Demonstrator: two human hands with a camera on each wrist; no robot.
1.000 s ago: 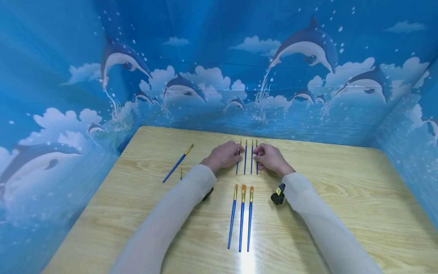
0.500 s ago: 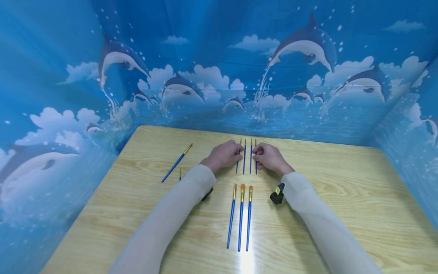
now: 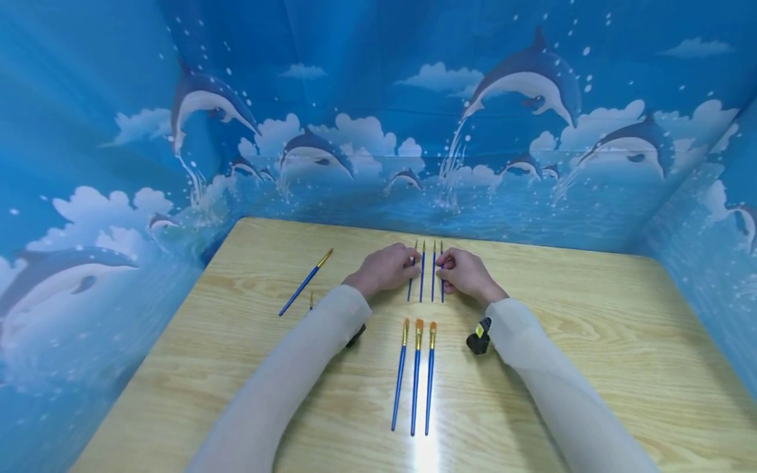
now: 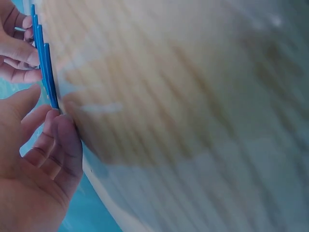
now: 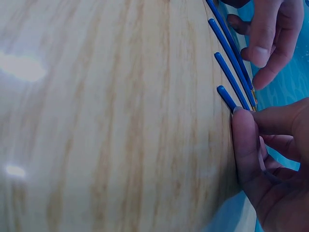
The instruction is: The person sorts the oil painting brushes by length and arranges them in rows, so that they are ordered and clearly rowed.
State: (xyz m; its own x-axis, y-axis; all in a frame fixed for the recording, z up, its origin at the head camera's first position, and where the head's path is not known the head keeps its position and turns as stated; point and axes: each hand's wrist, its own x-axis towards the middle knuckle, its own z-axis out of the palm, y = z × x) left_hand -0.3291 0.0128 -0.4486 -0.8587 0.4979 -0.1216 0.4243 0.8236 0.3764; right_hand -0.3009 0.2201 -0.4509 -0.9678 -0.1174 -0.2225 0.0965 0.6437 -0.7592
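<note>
Several thin blue paintbrushes stand in a row near the table's far edge, bristles pointing away; two inner paintbrushes [image 3: 422, 276] [image 3: 434, 276] lie between my hands. My left hand [image 3: 386, 268] has its curled fingers at the leftmost paintbrush [image 3: 410, 289]; in the left wrist view the fingertips [image 4: 67, 130] touch a blue handle end [image 4: 52, 92], the thumb somewhat apart. My right hand [image 3: 466, 270] pinches the rightmost paintbrush [image 3: 443, 289]; in the right wrist view its handle [image 5: 226, 98] runs in between thumb and finger. The fingers partly cover both outer brushes.
Closer to me lie three wider paintbrushes [image 3: 416, 381], side by side. A tilted paintbrush [image 3: 306, 281] is at the left, and another paintbrush [image 3: 311, 301] is mostly hidden by my left sleeve [image 3: 296, 368]. A dolphin-print cloth [image 3: 378, 131] hangs behind the wooden table [image 3: 591, 315].
</note>
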